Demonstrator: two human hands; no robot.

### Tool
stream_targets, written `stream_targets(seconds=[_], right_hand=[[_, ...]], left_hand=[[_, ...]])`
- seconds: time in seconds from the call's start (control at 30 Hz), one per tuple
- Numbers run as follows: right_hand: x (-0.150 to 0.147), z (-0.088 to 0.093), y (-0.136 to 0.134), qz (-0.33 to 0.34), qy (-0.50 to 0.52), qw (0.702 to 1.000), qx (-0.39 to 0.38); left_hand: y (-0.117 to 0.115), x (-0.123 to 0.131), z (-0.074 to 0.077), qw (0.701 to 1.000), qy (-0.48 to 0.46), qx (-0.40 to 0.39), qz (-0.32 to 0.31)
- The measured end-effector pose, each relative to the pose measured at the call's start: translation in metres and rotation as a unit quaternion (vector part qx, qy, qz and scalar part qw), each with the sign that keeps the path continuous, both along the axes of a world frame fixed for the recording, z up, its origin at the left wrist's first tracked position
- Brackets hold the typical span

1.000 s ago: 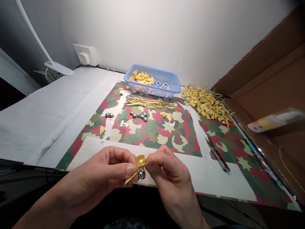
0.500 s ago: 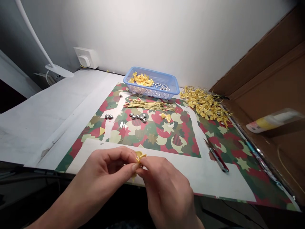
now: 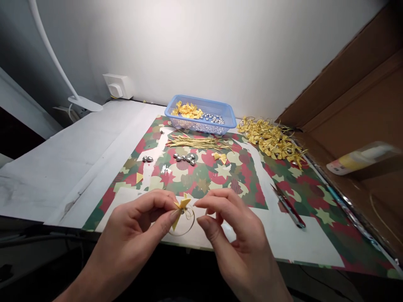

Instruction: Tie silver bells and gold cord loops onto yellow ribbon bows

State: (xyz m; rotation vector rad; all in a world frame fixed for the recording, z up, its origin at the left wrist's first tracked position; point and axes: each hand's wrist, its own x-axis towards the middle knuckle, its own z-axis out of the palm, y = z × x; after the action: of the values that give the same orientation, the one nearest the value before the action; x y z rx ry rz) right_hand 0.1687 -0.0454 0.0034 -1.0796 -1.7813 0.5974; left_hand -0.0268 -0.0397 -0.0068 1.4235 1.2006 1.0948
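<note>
Near the table's front edge, my left hand [image 3: 138, 224] pinches a small yellow ribbon bow [image 3: 182, 204] between thumb and forefinger. A thin gold cord [image 3: 193, 225] hangs from the bow in a loop, with a small knot or curl near the bow's middle. My right hand [image 3: 241, 228] is just right of the bow, thumb and forefinger apart, with nothing visible between them. Beyond the hands lie another yellow bow [image 3: 220, 157], several silver bells or beads [image 3: 185, 158], two more silver pieces [image 3: 147, 159] and a bundle of gold cords [image 3: 197, 142].
A blue basket [image 3: 231, 121] with yellow bows and silver pieces stands against the wall. A heap of corded bows [image 3: 267, 136] lies right of it. Scissors or snips [image 3: 289, 206] rest at the right, near a glue bottle [image 3: 359, 159] and a cardboard box [image 3: 362, 88]. A lamp [image 3: 85, 103] stands left.
My right hand has let go of the bow and moved right, its fingers spreading. The bow stays in my left hand, and its cord loop is now visible. The view has shifted slightly.
</note>
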Motion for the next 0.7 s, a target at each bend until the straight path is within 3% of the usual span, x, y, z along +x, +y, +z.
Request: stream_targets(seconds=[0.13, 0.33, 0.57, 0.7], right_hand=[[-0.007, 0.001, -0.002, -0.025, -0.029, 0.997, 0.071], [-0.009, 0.002, -0.004, -0.054, -0.070, 0.985, 0.149], [-0.018, -0.003, 0.002, -0.082, -0.136, 0.960, 0.232], [-0.031, -0.011, 0.004, -0.096, -0.141, 0.935, 0.311]], left_hand=[[-0.003, 0.003, -0.002, 0.996, 0.030, 0.065, 0.050], [-0.002, 0.005, 0.000, 0.997, 0.043, 0.065, 0.025], [-0.007, 0.013, 0.002, 0.988, 0.060, 0.129, 0.066], [-0.004, 0.014, 0.003, 0.996, 0.010, 0.068, 0.052]])
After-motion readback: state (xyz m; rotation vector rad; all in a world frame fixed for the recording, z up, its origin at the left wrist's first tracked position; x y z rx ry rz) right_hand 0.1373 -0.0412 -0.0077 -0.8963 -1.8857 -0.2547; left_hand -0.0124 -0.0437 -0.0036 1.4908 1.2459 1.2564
